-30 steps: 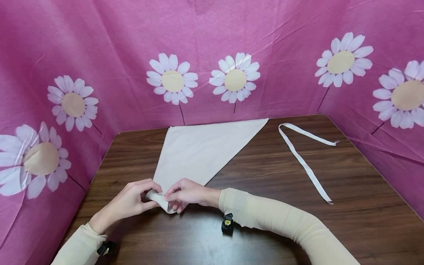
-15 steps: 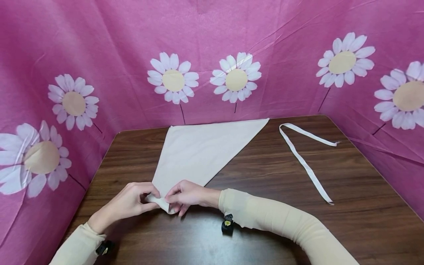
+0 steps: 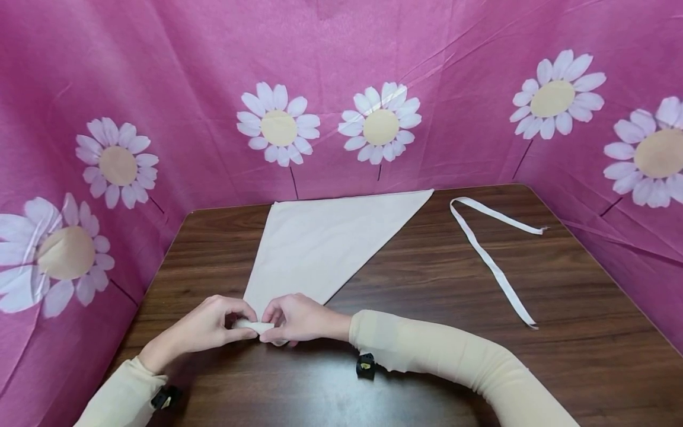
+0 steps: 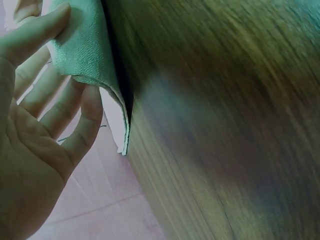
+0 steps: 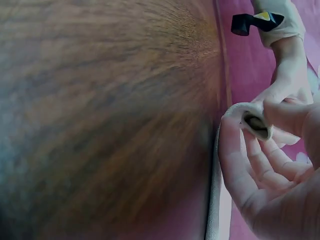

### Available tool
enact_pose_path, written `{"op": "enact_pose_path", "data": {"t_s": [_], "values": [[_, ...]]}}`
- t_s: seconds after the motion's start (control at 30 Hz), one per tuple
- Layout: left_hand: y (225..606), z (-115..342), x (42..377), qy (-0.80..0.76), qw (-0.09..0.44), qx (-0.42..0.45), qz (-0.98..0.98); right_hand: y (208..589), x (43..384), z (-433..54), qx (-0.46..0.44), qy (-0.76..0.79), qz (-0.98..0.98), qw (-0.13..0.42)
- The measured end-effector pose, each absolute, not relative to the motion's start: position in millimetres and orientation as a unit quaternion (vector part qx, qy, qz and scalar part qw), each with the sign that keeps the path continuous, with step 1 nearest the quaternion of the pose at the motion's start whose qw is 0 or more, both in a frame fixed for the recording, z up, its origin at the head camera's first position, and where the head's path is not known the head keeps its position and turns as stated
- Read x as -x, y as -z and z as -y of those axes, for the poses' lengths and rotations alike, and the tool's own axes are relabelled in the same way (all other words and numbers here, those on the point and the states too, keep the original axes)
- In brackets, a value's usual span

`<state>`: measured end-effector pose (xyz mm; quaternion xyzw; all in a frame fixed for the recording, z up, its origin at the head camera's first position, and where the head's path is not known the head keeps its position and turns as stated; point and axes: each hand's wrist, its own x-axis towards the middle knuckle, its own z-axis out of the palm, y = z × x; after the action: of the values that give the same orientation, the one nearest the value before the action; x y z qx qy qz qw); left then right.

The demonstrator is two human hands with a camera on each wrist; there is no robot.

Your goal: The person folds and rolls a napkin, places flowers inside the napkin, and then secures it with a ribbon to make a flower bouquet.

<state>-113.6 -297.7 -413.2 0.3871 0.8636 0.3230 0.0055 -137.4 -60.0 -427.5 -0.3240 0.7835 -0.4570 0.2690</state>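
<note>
In the head view, a cream, tapering woven cloth (image 3: 320,249) lies on the dark-brown wood-grain counter (image 3: 416,284), its far side along the back edge, against a pink flower-printed fabric backdrop (image 3: 331,47). Its near corner is rolled up, pinched in both grips: left hand (image 3: 208,323) and right hand (image 3: 301,319), side by side. Bare wood separates the cloth from a narrow white fabric ribbon (image 3: 493,270) at right, and more lies toward the person.

In the left wrist view, thumb and fingers sandwich the layered fabric, which looks light, soft and unlikely to slip.

In the right wrist view, the roll's end gapes hollow; it would probably unwind unless held at both ends.
</note>
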Motion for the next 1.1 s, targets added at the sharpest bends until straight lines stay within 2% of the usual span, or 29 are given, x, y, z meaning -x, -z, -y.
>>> {"op": "enact_pose_path", "data": {"t_s": [0.3, 0.53, 0.9, 1.1], "values": [[414.5, 301.6, 113.7, -0.325, 0.055, -0.4, -0.855, 428.8, 134.9, 62.3, 0.312, 0.474, -0.767, 0.301], [413.4, 305.2, 116.0, -0.34, 0.118, -0.415, -0.836, 428.7, 136.8, 61.0, 0.303, 0.493, -0.746, 0.33], [413.2, 304.9, 117.8, -0.357, 0.167, -0.402, -0.827, 428.2, 142.9, 62.1, 0.323, 0.454, -0.772, 0.304], [413.9, 302.9, 118.3, -0.357, 0.175, -0.384, -0.833, 430.5, 142.2, 64.0, 0.319, 0.447, -0.778, 0.306]]}}
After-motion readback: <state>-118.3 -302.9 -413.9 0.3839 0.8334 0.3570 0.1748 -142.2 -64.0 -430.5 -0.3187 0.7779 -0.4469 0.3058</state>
